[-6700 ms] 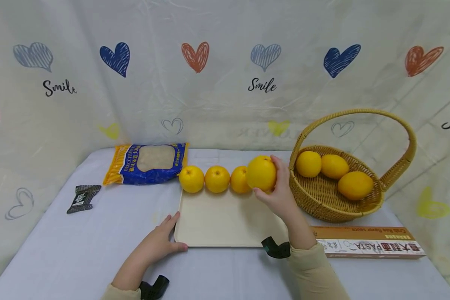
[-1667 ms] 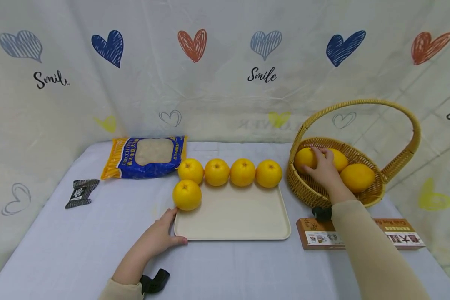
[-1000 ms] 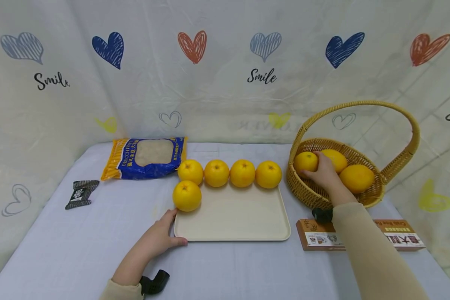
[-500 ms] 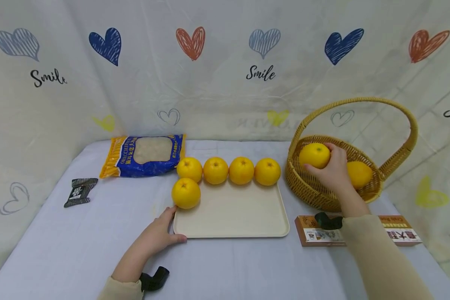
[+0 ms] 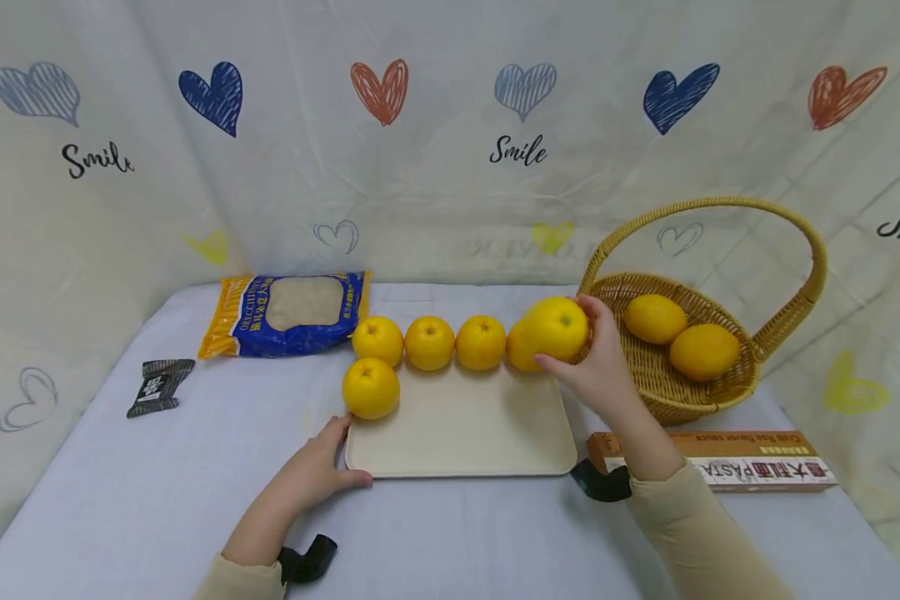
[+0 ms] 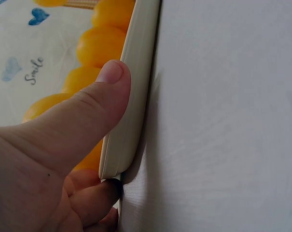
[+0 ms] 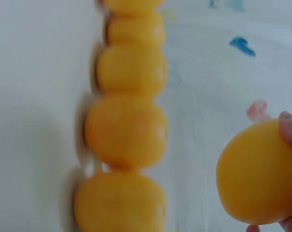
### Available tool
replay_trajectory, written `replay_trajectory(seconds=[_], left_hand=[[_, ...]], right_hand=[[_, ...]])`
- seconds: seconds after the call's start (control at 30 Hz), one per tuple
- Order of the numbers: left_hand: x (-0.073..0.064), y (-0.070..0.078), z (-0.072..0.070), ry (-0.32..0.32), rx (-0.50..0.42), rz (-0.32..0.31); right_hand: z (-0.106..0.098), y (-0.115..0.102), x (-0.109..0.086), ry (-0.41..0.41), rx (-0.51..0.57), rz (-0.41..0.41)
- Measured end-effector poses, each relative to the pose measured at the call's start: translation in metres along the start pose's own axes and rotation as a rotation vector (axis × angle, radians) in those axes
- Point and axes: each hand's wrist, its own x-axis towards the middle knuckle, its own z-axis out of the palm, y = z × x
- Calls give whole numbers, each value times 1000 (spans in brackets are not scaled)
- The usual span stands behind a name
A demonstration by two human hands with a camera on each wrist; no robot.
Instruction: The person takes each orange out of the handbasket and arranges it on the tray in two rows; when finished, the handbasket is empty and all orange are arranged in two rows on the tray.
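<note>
My right hand (image 5: 603,367) grips a yellow orange (image 5: 561,327) above the back right corner of a cream tray (image 5: 457,442). In the right wrist view the held orange (image 7: 259,174) is apart from the row. Several oranges (image 5: 430,342) stand in line along the tray's back edge; the held one partly covers the rightmost. Another orange (image 5: 371,388) sits before the leftmost. My left hand (image 5: 318,471) holds the tray's front left corner; in the left wrist view the thumb (image 6: 112,82) lies against the rim and the fingers are around the corner.
A wicker basket (image 5: 656,410) with a tall handle stands at the right, two oranges (image 5: 705,352) inside. In front of it lies a pasta box (image 5: 765,460). A blue pasta bag (image 5: 292,314) is at the back left, touching or near the leftmost orange. A small black packet (image 5: 160,387) lies farther left.
An orange was set before the row's leftmost one, and another completed the fourth place. My right hand then took an orange from the basket and carried it left over the tray. My left hand stayed.
</note>
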Motion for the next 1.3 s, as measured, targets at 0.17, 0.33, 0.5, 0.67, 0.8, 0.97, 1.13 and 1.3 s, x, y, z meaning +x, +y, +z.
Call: replay_trajectory(seconds=[0.17, 0.33, 0.5, 0.67, 0.8, 0.97, 1.13, 1.3], left_hand=[[0, 0, 1, -1, -2, 1], [0, 0, -1, -5, 4, 0], [-1, 1, -2, -8, 7, 3], [-1, 0, -3, -8, 6, 1], [-1, 0, -3, -7, 2, 5], [0, -1, -2, -3, 3, 2], [1, -2, -1, 1, 8, 8], [3, -2, 0, 0, 9, 7]], right_hand=[[40, -5, -8, -115, 117, 65], [75, -6, -11, -182, 116, 62], [98, -10, -14, -231, 113, 119], [118, -10, -17, -253, 97, 137], [131, -5, -20, -262, 70, 144], [141, 0, -22, -260, 54, 159], [146, 5, -22, -258, 50, 196], [149, 8, -22, -259, 33, 176]])
